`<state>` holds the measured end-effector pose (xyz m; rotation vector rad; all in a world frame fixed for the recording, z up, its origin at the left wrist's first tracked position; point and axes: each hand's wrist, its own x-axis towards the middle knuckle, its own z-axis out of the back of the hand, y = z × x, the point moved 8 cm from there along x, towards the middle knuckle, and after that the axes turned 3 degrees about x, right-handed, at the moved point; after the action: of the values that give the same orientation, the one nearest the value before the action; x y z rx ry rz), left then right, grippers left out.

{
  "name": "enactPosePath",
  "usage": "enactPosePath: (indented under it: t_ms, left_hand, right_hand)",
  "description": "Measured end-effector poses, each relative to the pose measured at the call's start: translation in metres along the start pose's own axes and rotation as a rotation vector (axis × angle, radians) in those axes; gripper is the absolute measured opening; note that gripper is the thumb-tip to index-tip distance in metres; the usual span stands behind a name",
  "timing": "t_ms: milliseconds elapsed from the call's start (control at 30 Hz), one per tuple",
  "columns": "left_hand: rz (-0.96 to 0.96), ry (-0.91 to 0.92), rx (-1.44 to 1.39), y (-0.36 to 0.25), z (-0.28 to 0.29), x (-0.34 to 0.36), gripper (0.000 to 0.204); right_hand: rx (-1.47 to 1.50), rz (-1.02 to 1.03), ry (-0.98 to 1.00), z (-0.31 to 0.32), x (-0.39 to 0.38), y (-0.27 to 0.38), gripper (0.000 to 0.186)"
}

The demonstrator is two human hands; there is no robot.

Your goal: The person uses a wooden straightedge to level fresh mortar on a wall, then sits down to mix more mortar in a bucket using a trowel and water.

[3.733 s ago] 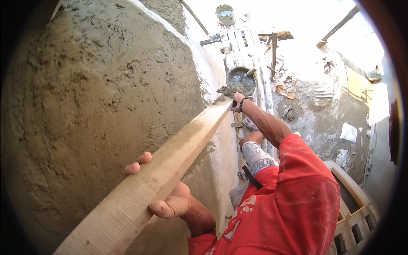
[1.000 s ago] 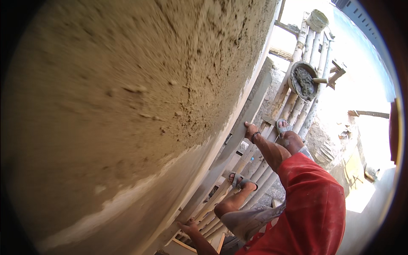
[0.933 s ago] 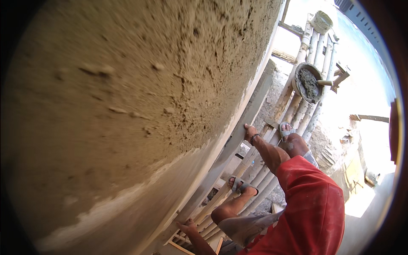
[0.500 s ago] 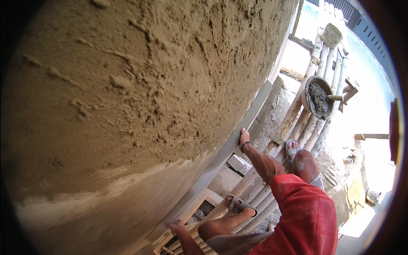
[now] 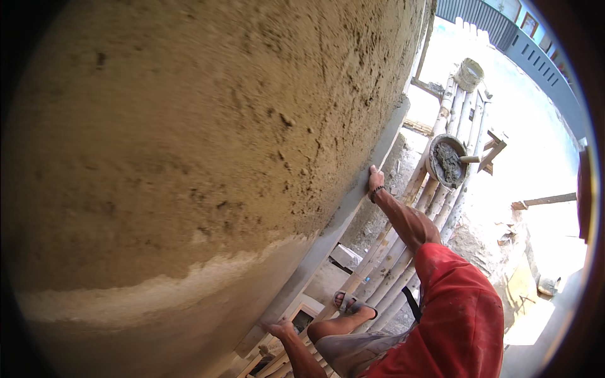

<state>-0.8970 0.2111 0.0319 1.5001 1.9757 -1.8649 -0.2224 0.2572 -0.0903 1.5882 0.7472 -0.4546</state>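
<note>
A long grey straightedge board (image 5: 317, 252) lies along the wall, slanting from lower left to upper right. My right hand (image 5: 376, 179), with a dark beaded bracelet at the wrist, grips its upper part. Lower down, my left hand (image 5: 280, 329) holds the board near its lower end, palm side partly hidden. Wet brown plaster (image 5: 208, 145) covers the wall beside the board, rough and pitted towards the top. Below a pale uneven band, the wall surface looks smoother.
I stand on a scaffold of round poles (image 5: 384, 271). A bowl of mortar (image 5: 446, 162) with a wooden handle (image 5: 470, 159) sticking out rests on it, and a bucket (image 5: 469, 74) sits farther off. A wooden frame piece (image 5: 493, 151) juts out beside the poles.
Both hands and the board have moved up and right, closer to the mortar bowl. The view has shifted too. My right foot, seen before, is now hidden.
</note>
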Motion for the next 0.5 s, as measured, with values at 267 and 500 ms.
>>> enactPosePath:
  t_ms: [267,500]
  left_hand:
    - [0.086,0.063,-0.081,-0.047,0.0,-0.017,0.056]
    - [-0.003,-0.025,-0.038,-0.111,0.025,-0.029,0.056]
  right_hand:
    - [-0.041,0.052,-0.026,-0.003,-0.066,0.028,0.053]
    - [-0.039,0.026,0.009,-0.025,-0.146,0.048,0.059]
